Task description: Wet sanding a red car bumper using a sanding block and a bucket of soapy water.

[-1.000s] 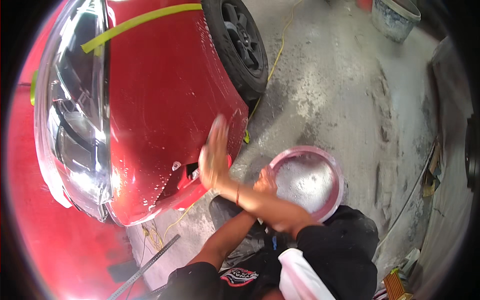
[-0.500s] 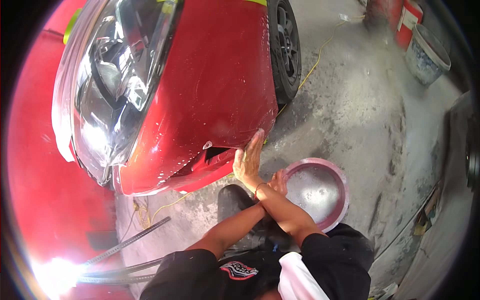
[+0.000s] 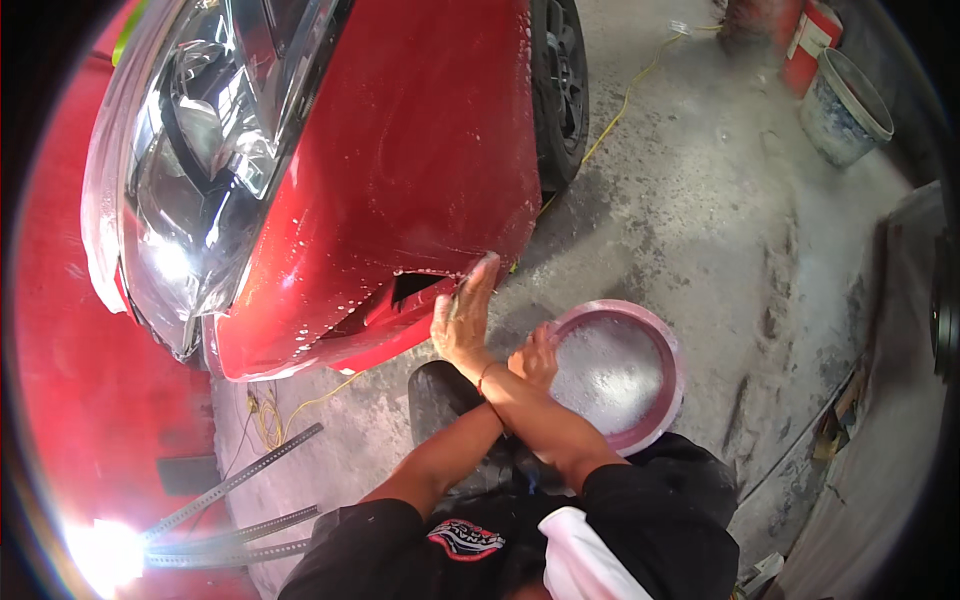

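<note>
My forearms cross, the right one over the left. My right hand [image 3: 463, 322] lies against the lower corner of a red car bumper [image 3: 400, 200], beside a dark triangular opening [image 3: 415, 287]. Its fingers are stretched upward, with the thumb apart; a thin dark sliver shows between them, too small to name. Beneath the right wrist, my left hand [image 3: 534, 358] is closed at the near-left rim of a round pink basin [image 3: 672, 375] with whitish, foamy liquid inside. White drops and wet streaks dot the red paint.
A clear headlight [image 3: 200, 180] and a black wheel [image 3: 562, 95] flank the bumper. A yellow cord [image 3: 625, 105] runs over the stained concrete floor. At far right stands a dirty white bucket [image 3: 845, 110]. Metal bars [image 3: 240, 480] and a bright lamp [image 3: 105, 555] are at lower left.
The whole view has shifted slightly, so the car, basin and arms appear further left and up. My right hand stays at the bumper corner, my left at the basin rim.
</note>
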`<action>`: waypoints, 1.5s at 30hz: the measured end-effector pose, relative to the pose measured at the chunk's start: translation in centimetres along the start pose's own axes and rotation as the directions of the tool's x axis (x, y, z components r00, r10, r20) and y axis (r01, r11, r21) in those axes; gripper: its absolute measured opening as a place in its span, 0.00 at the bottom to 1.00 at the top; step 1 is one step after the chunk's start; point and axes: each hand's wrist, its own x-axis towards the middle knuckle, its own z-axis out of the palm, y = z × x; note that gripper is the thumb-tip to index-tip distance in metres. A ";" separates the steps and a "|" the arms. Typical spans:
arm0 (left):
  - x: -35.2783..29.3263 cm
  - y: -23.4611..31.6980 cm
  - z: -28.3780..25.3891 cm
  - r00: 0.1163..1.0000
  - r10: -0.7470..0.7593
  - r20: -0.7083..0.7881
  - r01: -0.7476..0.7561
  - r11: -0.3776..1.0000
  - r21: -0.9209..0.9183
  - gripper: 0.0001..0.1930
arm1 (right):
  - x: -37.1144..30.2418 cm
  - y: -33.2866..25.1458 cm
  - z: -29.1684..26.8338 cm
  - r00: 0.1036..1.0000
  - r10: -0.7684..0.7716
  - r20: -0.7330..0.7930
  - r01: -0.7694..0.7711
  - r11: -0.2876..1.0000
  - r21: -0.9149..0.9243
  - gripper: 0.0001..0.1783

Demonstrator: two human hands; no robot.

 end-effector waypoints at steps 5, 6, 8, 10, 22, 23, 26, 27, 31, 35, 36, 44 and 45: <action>0.0 -0.6 -0.6 0.999 0.018 0.051 -0.018 1.000 0.000 0.15 | 2.5 -8.4 -1.0 0.964 -0.262 0.035 0.251 0.949 0.190 0.40; -0.1 -0.3 -1.1 0.998 -0.001 0.063 0.001 1.000 0.000 0.15 | 4.8 -12.0 -2.4 0.970 -0.238 0.041 0.219 0.938 0.270 0.40; 0.2 0.1 -1.1 0.997 0.035 0.070 -0.032 0.999 -0.043 0.16 | 6.7 -13.2 -3.7 0.978 -0.204 0.037 0.179 0.923 0.340 0.39; 0.1 -1.1 -0.6 0.998 0.026 0.057 -0.025 0.999 -0.030 0.16 | 5.0 -9.8 -1.3 1.000 -0.005 -0.030 0.011 0.977 0.212 0.39; 0.5 0.9 -1.3 0.992 0.026 0.121 -0.016 0.997 -0.078 0.16 | 2.1 -2.3 -1.0 0.769 0.628 0.119 -0.630 0.714 0.303 0.38; 0.6 1.1 -1.0 0.992 -0.008 0.127 0.016 0.998 -0.061 0.16 | 2.0 0.9 -0.4 0.663 0.735 0.142 -0.738 0.610 0.289 0.38; 0.5 1.5 -0.4 0.989 -0.017 0.147 0.026 0.998 -0.065 0.17 | 0.6 1.4 1.6 0.750 0.652 0.112 -0.640 0.671 0.374 0.39; 0.5 1.7 -0.3 0.989 -0.006 0.145 0.017 0.997 -0.076 0.17 | -0.8 1.7 2.8 0.865 0.498 0.062 -0.485 0.796 0.362 0.38; 0.8 0.9 -0.9 0.989 -0.028 0.145 0.034 0.999 -0.036 0.18 | 1.6 -0.7 0.0 0.739 0.668 0.088 -0.615 0.614 0.495 0.37; 0.5 0.2 -0.6 0.991 -0.045 0.127 0.047 0.999 -0.012 0.19 | 2.1 0.3 0.1 0.531 0.785 0.321 -0.780 0.304 0.547 0.37; 0.4 0.6 -0.7 0.985 -0.086 0.147 0.085 0.996 0.012 0.19 | 1.9 0.1 -0.1 0.524 0.792 0.313 -0.782 0.302 0.546 0.37; 0.1 -2.4 1.9 0.984 0.141 0.107 -0.121 0.976 -0.179 0.16 | 8.2 4.8 -9.4 0.632 0.775 -0.016 -0.602 0.504 0.619 0.36; 0.8 -0.3 -1.1 0.902 -0.061 0.428 0.079 0.997 -0.024 0.14 | 9.4 5.7 -10.3 0.685 0.727 0.043 -0.625 0.557 0.547 0.37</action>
